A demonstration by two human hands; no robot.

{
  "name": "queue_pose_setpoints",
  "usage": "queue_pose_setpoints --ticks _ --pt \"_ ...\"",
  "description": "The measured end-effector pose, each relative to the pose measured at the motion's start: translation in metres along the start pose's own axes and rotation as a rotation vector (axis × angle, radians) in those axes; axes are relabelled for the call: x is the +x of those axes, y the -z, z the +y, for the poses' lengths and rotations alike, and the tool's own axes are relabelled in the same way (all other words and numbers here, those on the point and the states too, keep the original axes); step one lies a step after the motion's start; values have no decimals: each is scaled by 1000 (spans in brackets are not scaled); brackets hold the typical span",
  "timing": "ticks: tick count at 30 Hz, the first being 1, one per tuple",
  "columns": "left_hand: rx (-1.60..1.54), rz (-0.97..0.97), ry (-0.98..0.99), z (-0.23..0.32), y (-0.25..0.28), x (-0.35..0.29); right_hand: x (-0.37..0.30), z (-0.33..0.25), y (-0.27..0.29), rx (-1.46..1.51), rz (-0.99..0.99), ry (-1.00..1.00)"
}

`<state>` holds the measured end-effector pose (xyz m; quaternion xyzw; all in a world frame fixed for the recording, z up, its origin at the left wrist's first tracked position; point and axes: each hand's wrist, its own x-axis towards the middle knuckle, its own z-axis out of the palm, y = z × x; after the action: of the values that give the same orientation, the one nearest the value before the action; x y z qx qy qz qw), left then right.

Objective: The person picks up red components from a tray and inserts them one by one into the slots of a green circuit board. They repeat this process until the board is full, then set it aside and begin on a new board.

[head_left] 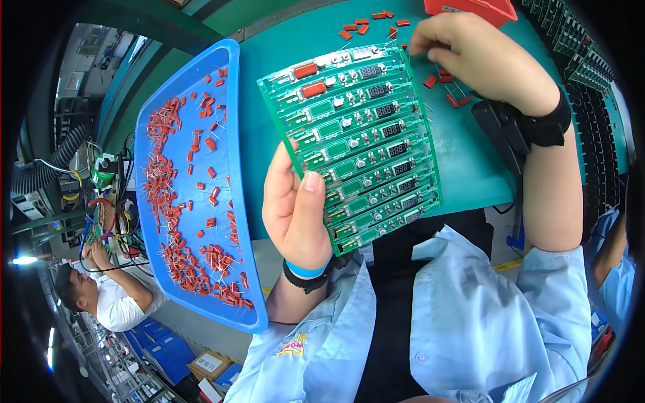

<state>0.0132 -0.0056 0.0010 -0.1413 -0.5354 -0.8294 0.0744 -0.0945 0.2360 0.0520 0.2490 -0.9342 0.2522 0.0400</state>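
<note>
My left hand point(292, 215) grips the left edge of a green circuit board panel point(353, 161), thumb on its face, holding it tilted above the work surface. The panel carries several rows, each with a small dark digit display and silver parts. Two red box capacitors point(313, 88) sit on its top rows, at the left. Beyond the panel's upper right corner is my right hand point(457, 47), its fingers curled together near loose red capacitors point(430, 81) on the green mat. Whatever its fingertips hold is too hidden to make out.
A blue tray point(232, 134) with many loose red capacitors stands at the left. The green mat point(470, 161) lies under the panel. A red bin point(470, 8) is at the far edge, and more boards point(581, 57) stand at the right. Another person point(124, 299) works at far left.
</note>
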Motion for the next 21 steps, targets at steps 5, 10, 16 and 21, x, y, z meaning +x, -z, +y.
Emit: queue_pose_setpoints --ticks 5,10,16,21 --pt "-10 9 5 1 0 0 -3 -8 4 53 -87 -3" --pt "-23 9 -7 0 0 0 -8 -25 5 105 -86 -168" --pt "-12 -2 -25 -1 0 1 0 -26 3 -108 -171 -56" --pt "-12 4 -22 0 1 0 3 -24 3 -72 -272 -161"
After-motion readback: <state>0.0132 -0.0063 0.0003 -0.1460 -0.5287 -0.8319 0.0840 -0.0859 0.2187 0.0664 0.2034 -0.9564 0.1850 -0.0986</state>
